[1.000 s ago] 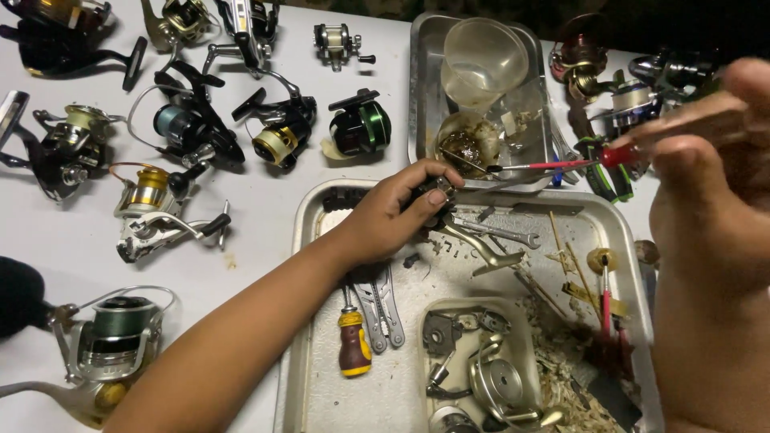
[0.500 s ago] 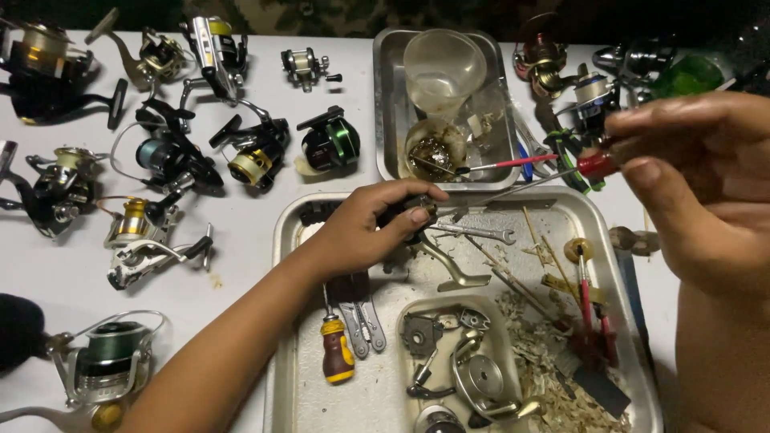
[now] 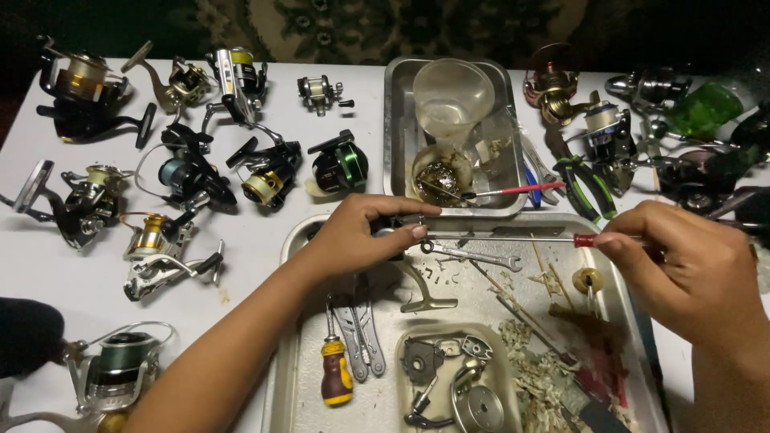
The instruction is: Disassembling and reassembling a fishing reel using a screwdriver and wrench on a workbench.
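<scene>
My left hand (image 3: 361, 234) grips a small dark reel part (image 3: 391, 231) over the far left corner of the large metal tray (image 3: 298, 232). My right hand (image 3: 682, 265) holds a long thin screwdriver (image 3: 513, 238) with a red handle; its shaft runs level to the left and its tip meets the part under my left fingers. A small wrench (image 3: 473, 255) lies in the tray just below the shaft. A bent metal reel arm (image 3: 425, 295) rests under my left hand.
Several fishing reels (image 3: 184, 172) lie on the white table to the left, more at the far right (image 3: 609, 120). A smaller tray (image 3: 397, 120) behind holds a plastic cup (image 3: 453, 96) and a red brush (image 3: 505, 191). A stubby yellow screwdriver (image 3: 337, 377), tweezers (image 3: 361, 337) and reel parts (image 3: 473, 385) sit in the near tray.
My right hand has come down and left, bringing the screwdriver level so its tip reaches the part. The view has shifted, and my left hand stays on the part.
</scene>
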